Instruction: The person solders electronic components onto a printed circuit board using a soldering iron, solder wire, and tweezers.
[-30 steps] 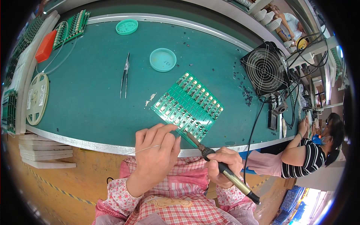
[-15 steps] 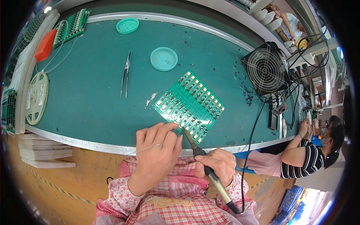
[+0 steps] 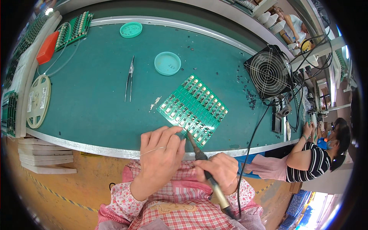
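Observation:
A green circuit board panel [image 3: 193, 108] with rows of small parts lies on the green mat near the bench's front edge. My right hand [image 3: 217, 171] grips a soldering iron [image 3: 200, 157] whose tip rests at the panel's near corner. My left hand [image 3: 160, 154] sits just left of the tip, fingers pinched on a thin solder wire [image 3: 147, 153] that trails leftwards.
Tweezers [image 3: 129, 78] and a round teal dish [image 3: 167, 63] lie beyond the panel, a second teal lid [image 3: 130, 29] farther back. A component reel [image 3: 37, 101] and more boards [image 3: 73, 30] sit left. A black fan [image 3: 269, 73] stands right. A person in a striped shirt [image 3: 308, 162] works at right.
My right hand has pulled the soldering iron's handle slightly down and left, so the iron stands steeper. My left hand and the panel have stayed where they were.

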`<action>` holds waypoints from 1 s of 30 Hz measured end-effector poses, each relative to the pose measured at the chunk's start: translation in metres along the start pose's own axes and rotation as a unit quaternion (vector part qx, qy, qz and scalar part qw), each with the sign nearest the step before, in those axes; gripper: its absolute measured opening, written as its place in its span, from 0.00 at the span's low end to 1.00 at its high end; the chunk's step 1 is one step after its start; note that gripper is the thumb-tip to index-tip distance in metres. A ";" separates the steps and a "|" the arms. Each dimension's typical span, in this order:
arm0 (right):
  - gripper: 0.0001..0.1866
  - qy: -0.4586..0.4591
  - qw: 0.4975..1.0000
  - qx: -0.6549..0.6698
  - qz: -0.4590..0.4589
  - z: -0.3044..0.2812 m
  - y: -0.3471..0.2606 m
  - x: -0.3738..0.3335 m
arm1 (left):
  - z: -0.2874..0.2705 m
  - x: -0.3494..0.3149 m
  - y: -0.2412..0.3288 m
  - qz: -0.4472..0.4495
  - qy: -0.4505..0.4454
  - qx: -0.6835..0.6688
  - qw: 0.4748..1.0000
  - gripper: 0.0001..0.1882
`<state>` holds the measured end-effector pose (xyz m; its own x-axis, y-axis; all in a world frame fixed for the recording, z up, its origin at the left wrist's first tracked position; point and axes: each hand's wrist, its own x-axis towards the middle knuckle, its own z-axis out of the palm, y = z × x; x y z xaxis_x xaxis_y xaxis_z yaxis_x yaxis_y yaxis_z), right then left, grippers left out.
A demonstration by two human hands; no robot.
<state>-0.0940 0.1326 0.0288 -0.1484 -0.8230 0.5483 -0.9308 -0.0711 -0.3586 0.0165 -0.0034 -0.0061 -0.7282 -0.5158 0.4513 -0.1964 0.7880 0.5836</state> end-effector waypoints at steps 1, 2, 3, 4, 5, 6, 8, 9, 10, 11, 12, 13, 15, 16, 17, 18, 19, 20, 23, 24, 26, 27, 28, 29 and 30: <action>0.12 0.025 0.998 0.038 0.032 -0.002 0.001 0.001 | -0.001 0.000 0.000 0.002 0.000 0.000 1.000 0.09; 0.11 0.062 0.993 0.079 0.068 -0.003 0.000 0.000 | -0.002 0.000 0.000 0.003 -0.001 -0.005 1.000 0.09; 0.10 0.091 0.988 0.099 0.071 -0.004 0.004 -0.004 | -0.003 -0.001 -0.001 0.002 -0.002 -0.008 1.000 0.10; 0.09 0.097 0.984 0.117 0.090 -0.007 0.006 -0.009 | -0.003 -0.001 -0.001 0.002 -0.002 -0.006 1.000 0.10; 0.09 0.103 0.979 0.135 0.110 -0.009 0.008 -0.014 | -0.004 -0.002 -0.002 0.001 -0.003 -0.010 1.000 0.10; 0.09 0.105 0.979 0.134 0.111 -0.009 0.010 -0.019 | -0.004 -0.001 -0.001 0.002 -0.006 -0.015 1.000 0.10; 0.08 0.140 0.966 0.150 0.155 -0.008 0.013 -0.028 | -0.005 0.000 0.002 0.000 -0.012 -0.016 1.000 0.10; 0.08 0.142 0.966 0.150 0.157 -0.008 0.014 -0.029 | -0.005 0.001 0.002 -0.005 -0.017 -0.015 1.000 0.10; 0.07 0.148 0.964 0.153 0.162 -0.008 0.014 -0.031 | -0.004 0.001 0.003 -0.003 -0.019 -0.015 1.000 0.10; 0.07 0.154 0.961 0.155 0.168 -0.008 0.014 -0.032 | -0.003 0.001 0.004 -0.002 -0.020 -0.013 1.000 0.10; 0.07 0.155 0.961 0.155 0.169 -0.008 0.015 -0.032 | -0.002 0.001 0.005 -0.001 -0.021 -0.010 1.000 0.09; 0.07 0.156 0.963 0.153 0.157 -0.008 0.015 -0.031 | -0.001 0.002 0.006 0.001 -0.022 -0.010 1.000 0.09; 0.08 0.157 0.965 0.150 0.147 -0.008 0.015 -0.028 | 0.002 0.002 0.007 0.001 -0.022 -0.005 1.000 0.09; 0.08 0.147 0.970 0.147 0.127 -0.009 0.015 -0.024 | 0.002 0.003 0.008 0.002 -0.023 -0.004 1.000 0.09; 0.09 0.136 0.975 0.143 0.107 -0.010 0.015 -0.022 | 0.002 0.003 0.008 0.001 -0.023 -0.001 1.000 0.09; 0.09 0.125 0.977 0.137 0.104 -0.010 0.015 -0.021 | 0.003 0.003 0.008 0.001 -0.023 0.002 1.000 0.09; 0.09 0.126 0.977 0.138 0.105 -0.011 0.014 -0.019 | 0.003 0.003 0.008 0.001 -0.024 0.002 1.000 0.09; 0.08 0.116 0.980 0.130 0.092 -0.012 0.014 -0.017 | 0.003 0.003 0.007 0.001 -0.026 0.005 1.000 0.09; 0.09 0.125 0.982 0.121 0.072 -0.009 0.015 -0.015 | 0.004 0.003 0.008 0.003 -0.027 0.005 1.000 0.09; 0.09 0.119 0.983 0.122 0.069 -0.008 0.015 -0.015 | 0.004 0.003 0.008 0.003 -0.026 0.005 1.000 0.09; 0.09 0.113 0.984 0.124 0.066 -0.006 0.015 -0.015 | 0.003 0.002 0.007 0.003 -0.026 0.008 1.000 0.09; 0.09 0.116 0.983 0.129 0.063 -0.004 0.015 -0.016 | 0.004 0.002 0.007 0.003 -0.025 0.009 1.000 0.09; 0.10 0.118 0.982 0.133 0.060 -0.003 0.015 -0.016 | 0.004 0.003 0.007 0.003 -0.025 0.009 1.000 0.09; 0.10 0.118 0.982 0.133 0.060 -0.003 0.015 -0.015 | 0.004 0.003 0.007 0.005 -0.028 0.011 1.000 0.09; 0.08 0.106 0.986 0.121 0.050 -0.003 0.015 -0.015 | 0.004 0.003 0.007 0.007 -0.032 0.013 0.999 0.09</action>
<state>-0.1071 0.1452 0.0175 -0.3263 -0.6987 0.6367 -0.8048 -0.1479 -0.5748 0.0108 0.0018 -0.0032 -0.7708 -0.4834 0.4149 -0.2029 0.8037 0.5593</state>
